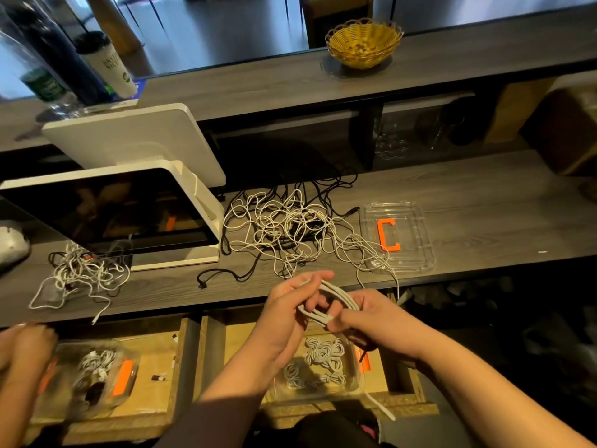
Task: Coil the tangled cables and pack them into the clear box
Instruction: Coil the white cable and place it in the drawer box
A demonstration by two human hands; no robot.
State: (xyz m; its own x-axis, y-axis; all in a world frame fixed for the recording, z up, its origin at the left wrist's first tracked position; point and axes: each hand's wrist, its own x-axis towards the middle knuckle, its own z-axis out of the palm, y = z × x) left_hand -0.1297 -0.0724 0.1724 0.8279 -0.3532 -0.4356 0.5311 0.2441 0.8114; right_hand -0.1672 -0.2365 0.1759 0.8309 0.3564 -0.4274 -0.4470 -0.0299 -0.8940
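Both hands, left (292, 307) and right (365, 313), grip a flat white cable coil (326, 302), beyond it a tangled white-and-black cable heap (290, 227) on the grey wooden table (484, 195).

white and black cables (284, 227); orange letter C (387, 235); yellow woven basket (363, 43)

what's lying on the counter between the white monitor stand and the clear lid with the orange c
In the head view, a big tangle of white and black cables fills that stretch between the monitor stand and the clear lid.

Grey wood counter (468, 189): tangled cables (290, 227), clear lid (399, 236), possibly screen stand (181, 260).
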